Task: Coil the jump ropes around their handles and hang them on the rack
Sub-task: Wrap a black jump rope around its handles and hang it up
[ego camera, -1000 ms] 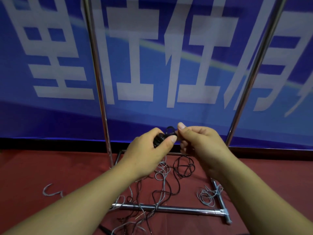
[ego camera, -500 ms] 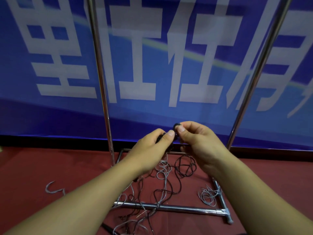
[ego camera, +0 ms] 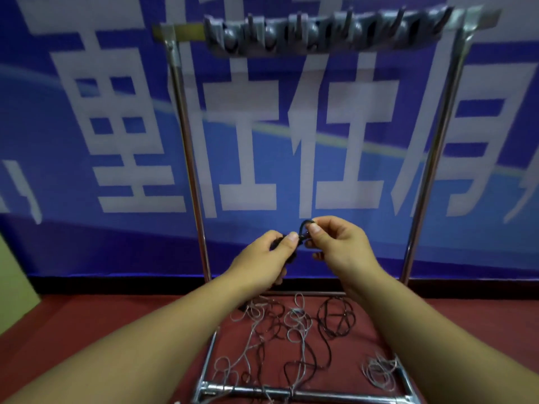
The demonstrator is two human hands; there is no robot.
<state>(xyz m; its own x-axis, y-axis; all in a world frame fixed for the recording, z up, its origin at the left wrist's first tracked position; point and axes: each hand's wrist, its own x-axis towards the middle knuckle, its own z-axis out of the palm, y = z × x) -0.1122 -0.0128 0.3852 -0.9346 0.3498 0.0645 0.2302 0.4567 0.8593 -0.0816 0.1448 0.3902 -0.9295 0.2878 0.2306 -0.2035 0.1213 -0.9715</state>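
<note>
Two hands before my rack (ego camera: 431,158), left hand (ego camera: 262,260) gripping dark handles (ego camera: 278,243), right hand (ego camera: 338,246) pinching black rope loop (ego camera: 304,225), loose ropes (ego camera: 291,330) on red floor (ego camera: 116,316).

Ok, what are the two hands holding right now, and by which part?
The left hand grips the black jump-rope handles around their body. The right hand pinches a loop of black rope between thumb and forefinger.

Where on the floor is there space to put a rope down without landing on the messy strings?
Bare red floor left of the rack's left post, and more right of the right post. Crowded: tangled black and grey ropes fill the rack base, between both arms.
</note>
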